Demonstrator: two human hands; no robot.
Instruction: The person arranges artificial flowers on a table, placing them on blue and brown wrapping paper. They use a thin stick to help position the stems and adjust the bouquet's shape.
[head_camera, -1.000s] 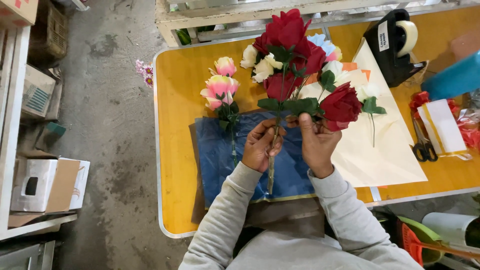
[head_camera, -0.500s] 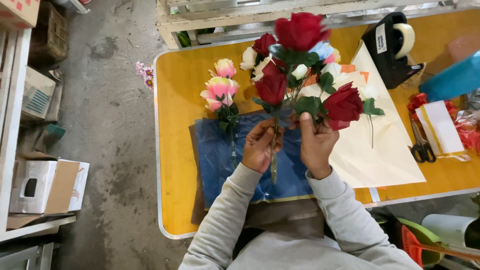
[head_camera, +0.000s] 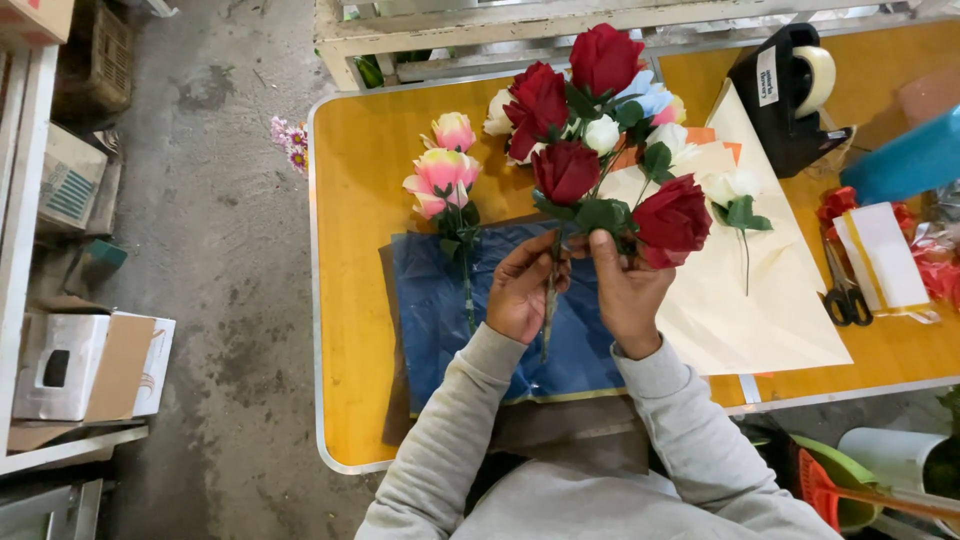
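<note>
Both hands up over the middle of the yellow table, close together. Left hand curled around the stems of a bunch of red roses, fingers pinching tight near the top of the stems. Right hand just beside it at 3 o'clock, fingers closed on the same bunch right under the green leaves. Four red roses standing up from the hands toward 12 o'clock, with the stems poking down toward 6 o'clock.

Under the hands, a blue sheet flat on the table. On it at 9 o'clock from the left hand, a pink and yellow flower bunch lying down. Behind the roses, some white flowers. At 3 o'clock from the right hand, cream paper with one white flower on it. Farther at 3 o'clock, black scissors near the table edge. At 1 o'clock, a black tape holder. Off the table at 9 o'clock, a cardboard box on the grey floor
</note>
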